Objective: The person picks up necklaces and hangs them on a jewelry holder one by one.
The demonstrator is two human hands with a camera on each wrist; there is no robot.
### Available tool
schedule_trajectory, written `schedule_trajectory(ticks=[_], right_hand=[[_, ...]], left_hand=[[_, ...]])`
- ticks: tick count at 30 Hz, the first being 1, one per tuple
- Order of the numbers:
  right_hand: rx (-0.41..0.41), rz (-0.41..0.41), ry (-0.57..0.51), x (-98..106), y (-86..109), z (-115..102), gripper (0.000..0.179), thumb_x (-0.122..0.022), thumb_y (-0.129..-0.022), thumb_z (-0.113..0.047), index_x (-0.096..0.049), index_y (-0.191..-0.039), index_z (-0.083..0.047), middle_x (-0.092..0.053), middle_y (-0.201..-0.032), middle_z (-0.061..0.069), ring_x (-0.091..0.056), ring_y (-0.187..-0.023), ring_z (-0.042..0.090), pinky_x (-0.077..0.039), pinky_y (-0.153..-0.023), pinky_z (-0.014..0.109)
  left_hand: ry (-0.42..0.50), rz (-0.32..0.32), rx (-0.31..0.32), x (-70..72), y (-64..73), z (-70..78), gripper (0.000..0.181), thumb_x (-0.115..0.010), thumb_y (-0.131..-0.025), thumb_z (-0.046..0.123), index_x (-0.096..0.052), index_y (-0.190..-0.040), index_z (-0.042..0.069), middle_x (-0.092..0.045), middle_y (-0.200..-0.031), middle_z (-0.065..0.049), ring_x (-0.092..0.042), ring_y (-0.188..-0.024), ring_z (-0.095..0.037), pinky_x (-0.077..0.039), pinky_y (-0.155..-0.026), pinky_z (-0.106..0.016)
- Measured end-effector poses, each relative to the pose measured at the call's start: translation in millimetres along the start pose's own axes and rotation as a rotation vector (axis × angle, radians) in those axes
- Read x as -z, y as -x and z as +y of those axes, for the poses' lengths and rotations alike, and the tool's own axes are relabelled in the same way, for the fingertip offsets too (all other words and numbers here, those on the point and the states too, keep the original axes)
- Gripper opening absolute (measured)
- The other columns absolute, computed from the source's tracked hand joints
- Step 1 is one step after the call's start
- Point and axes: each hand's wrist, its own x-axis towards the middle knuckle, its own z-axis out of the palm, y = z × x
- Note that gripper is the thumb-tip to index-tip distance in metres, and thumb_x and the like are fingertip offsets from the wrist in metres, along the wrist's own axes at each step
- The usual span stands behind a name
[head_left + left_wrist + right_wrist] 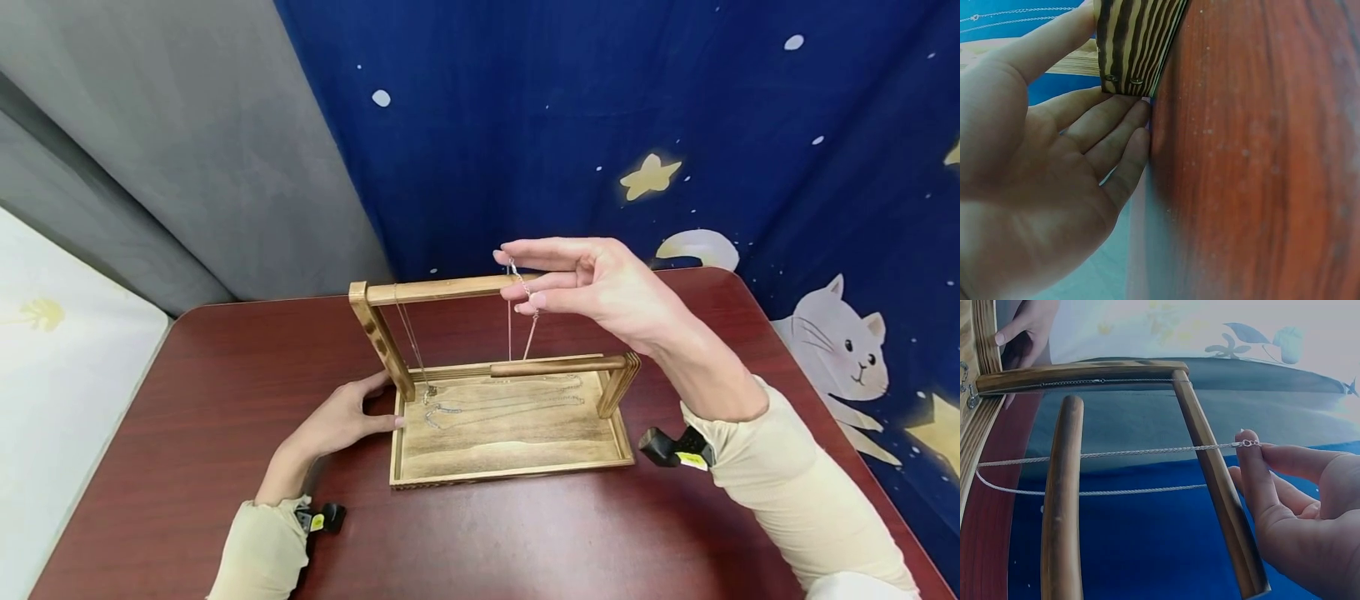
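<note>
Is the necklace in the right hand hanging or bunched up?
Hanging: below the right hand, the necklace drops in two separate strands.

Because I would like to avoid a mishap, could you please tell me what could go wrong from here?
The silvery chain hangs from the right hand, so it could slip free. If dropped, it might tangle with the loose chain in the wooden tray. The left hand is at the tray's edge; a nudge could swing the pendant necklace on the wooden bar.
</note>
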Motion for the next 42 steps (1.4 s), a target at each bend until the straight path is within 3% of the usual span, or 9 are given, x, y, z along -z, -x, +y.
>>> schedule_trajectory(ticks=[12,21,42], right_hand=[[0.006,-0.024,0.004,-14,-10.4,2,0.043,-0.065,-0.093,0.004,-0.06,-0.136,-0.002,-0.061,-0.136,0.01,-0.063,-0.117,0.028,-0.05,-0.098,0.038],[0.016,-0.044,-0.047,-26,-18.8,6,0.044,-0.063,-0.093,0.007,-0.059,-0.136,0.001,-0.06,-0.136,0.014,-0.064,-0.115,0.03,-0.051,-0.097,0.04],[0.022,-0.087,-0.064,-51,-31.5,12,0.051,-0.063,-0.092,0.009,-0.054,-0.141,0.0,-0.059,-0.138,0.009,-0.066,-0.113,0.03,-0.052,-0.096,0.04]], left_hand=[[0.031,-0.005,-0.01,-1.4,-0.6,0.2,0.084,-0.081,-0.084,0.033,-0.04,-0.151,0.001,-0.052,-0.143,-0.019,-0.047,-0.134,-0.033,-0.041,-0.105,-0.053],[0.033,-0.001,-0.01,-2.0,-0.9,0.2,0.083,-0.081,-0.085,0.032,-0.04,-0.151,0.001,-0.051,-0.144,-0.019,-0.046,-0.134,-0.033,-0.04,-0.106,-0.053],[0.026,0.009,-0.004,-1.6,-1.8,-1.2,0.084,-0.081,-0.084,0.035,-0.041,-0.15,0.001,-0.053,-0.142,-0.019,-0.048,-0.132,-0.035,-0.041,-0.105,-0.054]])
